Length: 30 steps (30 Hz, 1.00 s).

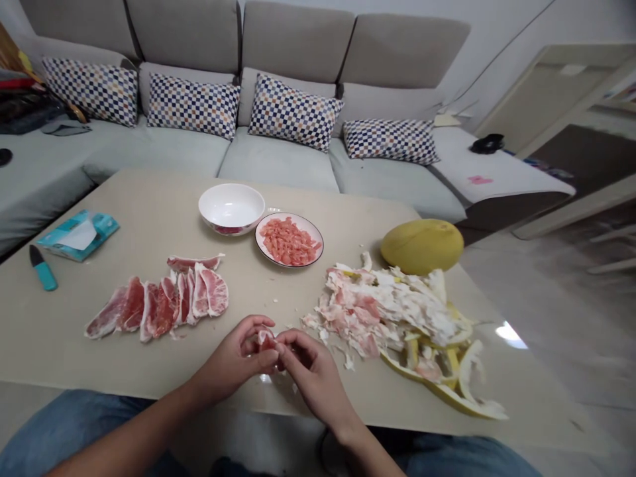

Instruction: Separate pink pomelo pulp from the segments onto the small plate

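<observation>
Near the table's front edge, my left hand [243,358] curls around a pomelo segment [266,340], red with a bit of white membrane. My right hand [305,368] pinches the same segment from the right, fingertips meeting the left hand's. Much of the segment is hidden by my fingers. To the left lies a row of several pomelo segments [161,305] in their membranes. Beyond my hands, a dark-rimmed plate [318,257] carries a heap of peeled pink pulp [288,241]. Right of my hands is a pile of torn membrane and white pith [392,305] with yellow rind [442,391].
A white bowl [231,205] stands left of the plate. A whole yellow pomelo [422,246] sits behind the peel pile. At the left are a tissue pack [79,234] and a knife with a teal handle [44,270]. A sofa [278,159] with checked cushions borders the table's far side.
</observation>
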Each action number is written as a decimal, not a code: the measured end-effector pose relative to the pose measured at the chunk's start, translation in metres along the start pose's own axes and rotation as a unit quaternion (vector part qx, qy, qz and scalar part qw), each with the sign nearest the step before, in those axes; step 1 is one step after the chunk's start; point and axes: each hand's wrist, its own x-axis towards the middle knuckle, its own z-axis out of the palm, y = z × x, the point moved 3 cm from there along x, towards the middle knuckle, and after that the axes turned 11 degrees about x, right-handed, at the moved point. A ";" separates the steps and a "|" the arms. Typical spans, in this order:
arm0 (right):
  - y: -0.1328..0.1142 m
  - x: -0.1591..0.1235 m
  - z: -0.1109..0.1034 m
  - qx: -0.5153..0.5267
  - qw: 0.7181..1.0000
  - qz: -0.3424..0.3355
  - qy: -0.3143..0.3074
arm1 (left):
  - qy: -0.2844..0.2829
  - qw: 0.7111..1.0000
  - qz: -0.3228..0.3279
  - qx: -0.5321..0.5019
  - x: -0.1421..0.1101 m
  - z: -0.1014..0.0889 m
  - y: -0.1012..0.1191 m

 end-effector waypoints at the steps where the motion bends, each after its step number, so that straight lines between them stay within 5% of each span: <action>1: 0.002 0.000 0.001 0.012 1.000 0.003 0.001 | 0.003 1.000 -0.007 0.003 0.000 0.000 0.001; 8: 0.010 -0.003 0.000 0.141 0.990 0.027 0.001 | -0.024 0.999 -0.015 -0.025 -0.003 0.000 0.015; 17: 0.011 -0.007 -0.005 0.346 0.932 0.111 0.015 | -0.043 0.996 -0.039 -0.069 -0.007 -0.001 0.014; 25: 0.013 -0.007 -0.007 0.389 0.915 0.103 0.024 | -0.050 0.993 -0.034 -0.105 -0.007 -0.002 0.010; 30: 0.012 -0.008 -0.009 0.353 0.933 0.065 0.024 | -0.029 0.994 -0.039 -0.098 -0.007 -0.005 0.015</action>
